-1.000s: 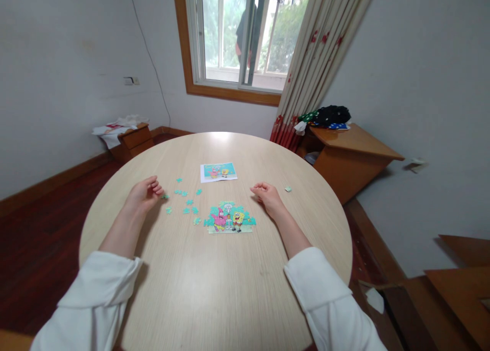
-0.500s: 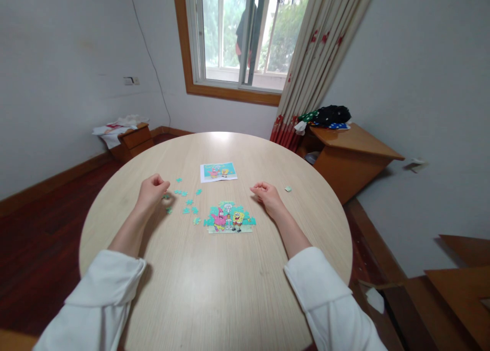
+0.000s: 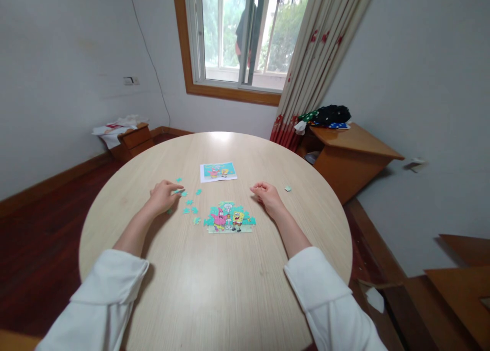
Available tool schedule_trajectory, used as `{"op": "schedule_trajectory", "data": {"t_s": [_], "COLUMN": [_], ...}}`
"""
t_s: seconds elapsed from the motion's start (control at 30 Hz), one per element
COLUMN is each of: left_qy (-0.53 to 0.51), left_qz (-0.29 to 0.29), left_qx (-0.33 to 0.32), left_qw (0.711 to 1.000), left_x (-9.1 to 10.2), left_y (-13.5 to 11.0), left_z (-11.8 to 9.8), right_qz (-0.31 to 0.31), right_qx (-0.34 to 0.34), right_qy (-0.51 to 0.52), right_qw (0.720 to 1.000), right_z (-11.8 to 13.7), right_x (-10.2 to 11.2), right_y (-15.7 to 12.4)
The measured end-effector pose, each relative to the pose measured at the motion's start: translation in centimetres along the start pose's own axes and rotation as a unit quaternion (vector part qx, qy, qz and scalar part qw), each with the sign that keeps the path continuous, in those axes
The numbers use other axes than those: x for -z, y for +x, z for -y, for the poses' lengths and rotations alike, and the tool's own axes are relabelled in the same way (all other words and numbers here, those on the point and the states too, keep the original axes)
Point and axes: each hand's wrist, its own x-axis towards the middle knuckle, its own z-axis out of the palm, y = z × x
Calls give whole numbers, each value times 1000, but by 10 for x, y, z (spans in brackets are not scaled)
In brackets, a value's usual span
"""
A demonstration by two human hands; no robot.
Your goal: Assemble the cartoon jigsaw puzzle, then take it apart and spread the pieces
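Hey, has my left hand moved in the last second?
Yes: your left hand has shifted rightward, closer to the partly assembled puzzle, which stays put.

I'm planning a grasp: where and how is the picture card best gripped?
Probably pinch the card at its near right corner, coming from the right: it's thin and rectangular, that corner faces the right hand, and most loose pieces lie toward its left.

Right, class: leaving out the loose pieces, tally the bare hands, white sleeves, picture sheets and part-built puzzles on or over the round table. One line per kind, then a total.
Bare hands: 2 (left hand, right hand)
White sleeves: 2 (left sleeve, right sleeve)
Picture sheet: 1
Part-built puzzle: 1
Total: 6
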Motion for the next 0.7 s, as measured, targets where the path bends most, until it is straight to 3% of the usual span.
{"op": "schedule_trajectory", "data": {"t_s": [0.13,0.7], "left_qy": [145,227], "left_qz": [30,50], "left_qx": [-47,-33], "left_qw": [988,972], "left_x": [-6,-1], "left_y": [-1,-2], "left_z": [4,-8], "right_qz": [0,-2], "right_qx": [0,1], "right_qy": [0,3], "right_qw": [1000,1000], "right_z": [0,1], "right_x": [0,0], "right_y": [0,-1]}}
